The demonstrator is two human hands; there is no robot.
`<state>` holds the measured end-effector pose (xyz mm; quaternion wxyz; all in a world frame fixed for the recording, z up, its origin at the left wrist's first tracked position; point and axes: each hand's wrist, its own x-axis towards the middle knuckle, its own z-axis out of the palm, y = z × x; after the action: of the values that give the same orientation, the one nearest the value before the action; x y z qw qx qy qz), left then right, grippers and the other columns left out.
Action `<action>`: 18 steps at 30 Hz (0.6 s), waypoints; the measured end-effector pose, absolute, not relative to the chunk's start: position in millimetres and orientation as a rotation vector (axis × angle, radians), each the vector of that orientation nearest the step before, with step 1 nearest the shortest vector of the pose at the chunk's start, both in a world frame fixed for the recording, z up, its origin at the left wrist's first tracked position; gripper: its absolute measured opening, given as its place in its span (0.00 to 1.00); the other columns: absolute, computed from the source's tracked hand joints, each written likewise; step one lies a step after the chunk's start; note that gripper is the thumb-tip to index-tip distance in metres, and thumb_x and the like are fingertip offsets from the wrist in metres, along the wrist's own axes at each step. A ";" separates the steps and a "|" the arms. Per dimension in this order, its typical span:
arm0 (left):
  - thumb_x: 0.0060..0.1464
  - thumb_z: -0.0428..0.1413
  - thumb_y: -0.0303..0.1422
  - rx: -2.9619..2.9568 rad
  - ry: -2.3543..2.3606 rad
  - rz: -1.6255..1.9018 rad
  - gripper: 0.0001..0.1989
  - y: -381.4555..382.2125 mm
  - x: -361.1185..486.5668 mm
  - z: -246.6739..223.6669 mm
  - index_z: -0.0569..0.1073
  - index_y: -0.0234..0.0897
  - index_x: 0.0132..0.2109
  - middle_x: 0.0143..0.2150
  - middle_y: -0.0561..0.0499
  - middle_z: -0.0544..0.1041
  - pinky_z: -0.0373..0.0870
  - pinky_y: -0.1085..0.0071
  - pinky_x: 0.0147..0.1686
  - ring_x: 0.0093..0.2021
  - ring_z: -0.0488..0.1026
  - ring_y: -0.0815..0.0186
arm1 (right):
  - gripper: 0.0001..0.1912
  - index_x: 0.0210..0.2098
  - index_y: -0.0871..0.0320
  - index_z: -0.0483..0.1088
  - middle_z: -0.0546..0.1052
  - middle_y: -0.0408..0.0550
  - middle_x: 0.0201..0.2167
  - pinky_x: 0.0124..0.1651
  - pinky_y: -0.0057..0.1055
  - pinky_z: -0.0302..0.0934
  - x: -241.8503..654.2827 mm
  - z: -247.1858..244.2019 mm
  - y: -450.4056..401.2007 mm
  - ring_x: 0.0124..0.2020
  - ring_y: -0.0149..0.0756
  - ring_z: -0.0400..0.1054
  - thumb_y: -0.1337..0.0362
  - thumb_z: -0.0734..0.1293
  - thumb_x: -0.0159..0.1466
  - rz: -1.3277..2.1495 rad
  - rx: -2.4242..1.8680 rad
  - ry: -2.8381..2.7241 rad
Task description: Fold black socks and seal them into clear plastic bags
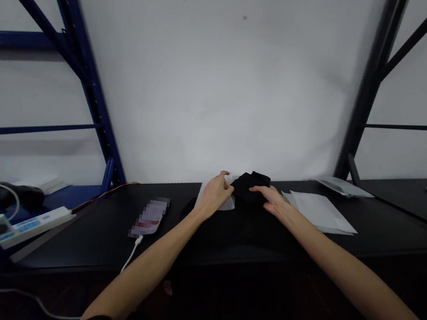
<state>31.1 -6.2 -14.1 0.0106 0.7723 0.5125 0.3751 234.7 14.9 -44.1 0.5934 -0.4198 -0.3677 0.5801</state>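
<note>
My left hand [215, 195] is closed around the edge of a translucent white plastic bag [226, 204], which lies beyond and beside my fingers. A folded piece of black cloth [249, 186] sits between my two hands at the bag's right side. With thumb and fingers, my right hand [271, 197] grips the cloth from the right. How far the cloth reaches into the bag I cannot tell, since dark cloth, dark table and my left hand hide that part.
Flat white bags [321, 212] lie on the black table [103, 240] to the right, with another white packet [343, 187] behind. Left of my arm is a phone [151, 217] on a white cable. A power strip [35, 226] lies near the blue rack post [89, 75].
</note>
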 end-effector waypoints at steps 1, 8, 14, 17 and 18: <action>0.58 0.54 0.28 2.455 1.588 1.170 0.23 -6.8 31.7 -14.5 0.67 0.38 0.61 0.37 0.50 0.77 0.69 0.67 0.42 0.40 0.76 0.61 | 0.13 0.33 0.59 0.75 0.80 0.49 0.32 0.39 0.34 0.74 234.6 -43.6 14.0 0.35 0.40 0.76 0.75 0.75 0.49 1.367 -0.977 -0.871; 0.61 0.51 0.26 2.631 1.572 1.139 0.25 -6.7 36.7 -19.6 0.63 0.41 0.65 0.41 0.48 0.77 0.67 0.68 0.38 0.37 0.74 0.62 | 0.12 0.35 0.60 0.77 0.81 0.48 0.30 0.38 0.31 0.71 233.8 -33.3 5.8 0.33 0.37 0.75 0.72 0.76 0.50 1.544 -0.800 -0.933; 0.62 0.50 0.26 2.682 1.437 1.165 0.27 -3.9 36.2 -19.6 0.61 0.42 0.67 0.43 0.48 0.76 0.69 0.68 0.38 0.36 0.73 0.64 | 0.11 0.35 0.60 0.76 0.79 0.48 0.28 0.34 0.30 0.68 235.1 -28.6 2.0 0.29 0.35 0.71 0.74 0.74 0.51 1.587 -0.839 -0.922; 0.63 0.50 0.27 2.688 1.346 1.262 0.28 -5.4 36.7 -18.2 0.60 0.44 0.68 0.44 0.49 0.76 0.69 0.69 0.38 0.36 0.73 0.65 | 0.10 0.33 0.60 0.74 0.77 0.47 0.26 0.33 0.30 0.67 235.6 -30.4 1.5 0.28 0.34 0.69 0.74 0.72 0.51 1.613 -0.870 -0.958; 0.63 0.51 0.27 2.684 1.320 1.289 0.28 -6.1 37.2 -17.9 0.60 0.45 0.68 0.44 0.50 0.76 0.69 0.69 0.38 0.36 0.73 0.65 | 0.09 0.33 0.60 0.74 0.77 0.47 0.26 0.34 0.30 0.67 235.9 -31.1 1.4 0.28 0.34 0.69 0.74 0.72 0.52 1.619 -0.865 -1.006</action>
<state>37.2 -6.1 -17.9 -0.0579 0.8227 0.4046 0.3952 235.9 1.4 -31.1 0.5004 -0.3579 -0.4162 0.6696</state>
